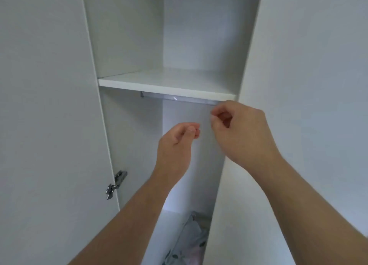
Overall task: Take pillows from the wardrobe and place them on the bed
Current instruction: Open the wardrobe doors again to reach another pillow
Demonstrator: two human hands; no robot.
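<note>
Head view: the wardrobe [127, 35] stands open as a tall, narrow bay of smooth, matt white board. It is bounded on the left by the swung-out door [49, 125] and on the right by a flat white panel [308, 65]. A square-edged shelf [169, 85] crosses the bay. The compartment above it is bare, and a slim, pale strip [179, 98] runs along its underside. A metal hinge [116, 184] sits on the door's inner edge, low on the left.

Both forearms reach up into the lower compartment, which leaves only narrow room to either side. The left hand [177, 143] is in mid-air below the shelf, its fingers [194, 128] curled in against the thumb and holding nothing visible. The right hand [239, 133] is higher, just under the shelf's front edge near the right panel. Its fingers [219, 113] are also curled, with a small gap to the thumb, and grip nothing I can make out.

Far below both hands, at the bottom of the bay against the right side, lies a soft, crumpled bundle [191, 242] of pale fabric printed with dark leaf shapes. I cannot tell whether it is a pillow.
</note>
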